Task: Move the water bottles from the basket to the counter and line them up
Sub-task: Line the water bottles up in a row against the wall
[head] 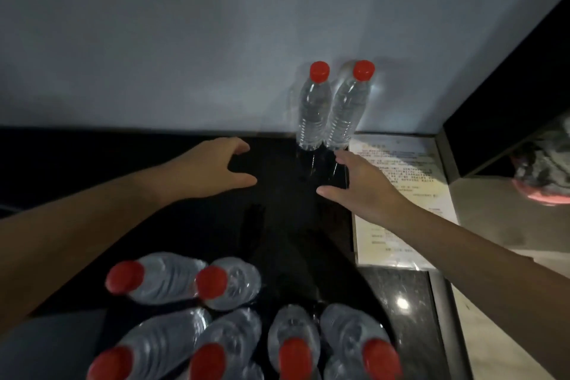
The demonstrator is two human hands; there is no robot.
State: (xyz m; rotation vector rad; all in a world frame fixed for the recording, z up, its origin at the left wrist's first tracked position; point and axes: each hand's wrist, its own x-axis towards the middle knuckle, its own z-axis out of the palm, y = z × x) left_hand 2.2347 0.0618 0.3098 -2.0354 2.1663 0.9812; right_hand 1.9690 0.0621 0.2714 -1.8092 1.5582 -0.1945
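While both hands hover empty above the glossy black counter [277,225], the left hand [212,166] and right hand [361,188] spread open; two clear red-capped plastic water bottles [333,108] stand touching at the counter's far edge; six more [234,318] cluster at its near edge.

A printed sheet [398,194] is lying flat at the right, near the wall [185,25]. Right of it, a mirror panel [505,194] is reflecting a blurred grey and pink bundle [543,170]. A pale floor [493,333] is showing below.
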